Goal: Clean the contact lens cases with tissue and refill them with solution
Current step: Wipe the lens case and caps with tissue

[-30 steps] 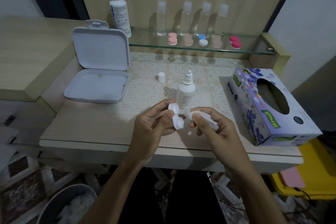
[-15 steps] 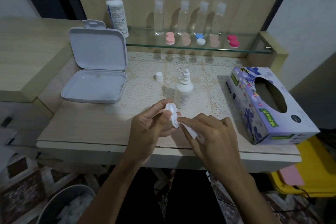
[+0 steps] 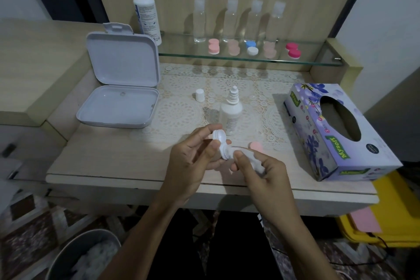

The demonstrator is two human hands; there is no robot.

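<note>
White contact lens case (image 3: pixel 220 144) is held above near edge of table (image 3: pixel 113 161), centre of scene, tilted w/ both open wells facing right. Case is gripped by left hand (image 3: pixel 193 161): thumb over the far well, fingers curled behind. Wad of tissue (image 3: pixel 252 161) is pinched in right hand (image 3: pixel 266 173), thumb and fingers curled round it; tissue tip is pressed at the near well of the case.

Small solution bottle (image 3: pixel 231 112) stands uncapped on lace mat (image 3: pixel 181 111) just beyond the hands; label text too small to read. Its white cap (image 3: pixel 199 94) is stood apart, far-left of bottle. Pale pink lid (image 3: pixel 256 146) lies on table just right of the hands, blurred.

Tissue box (image 3: pixel 336 129) at right, purple floral print, "Mysoft" readable in green on near side and again on far left corner; other words on top not legible. Open white hinged box (image 3: pixel 120 88) at left, lid propped upright.

On glass shelf (image 3: pixel 318 61) at far side: large solution bottle (image 3: pixel 146 9) at left, print unreadable; four clear bottles (image 3: pixel 200 20) in a row; five lens cases (image 3: pixel 213 46) in front of them – pink, pale pink, blue/white, pale pink, magenta.

Bin (image 3: pixel 84 254) w/ white waste seen near-left, below table. Yellow container (image 3: pixel 391 216) near-right on floor.
</note>
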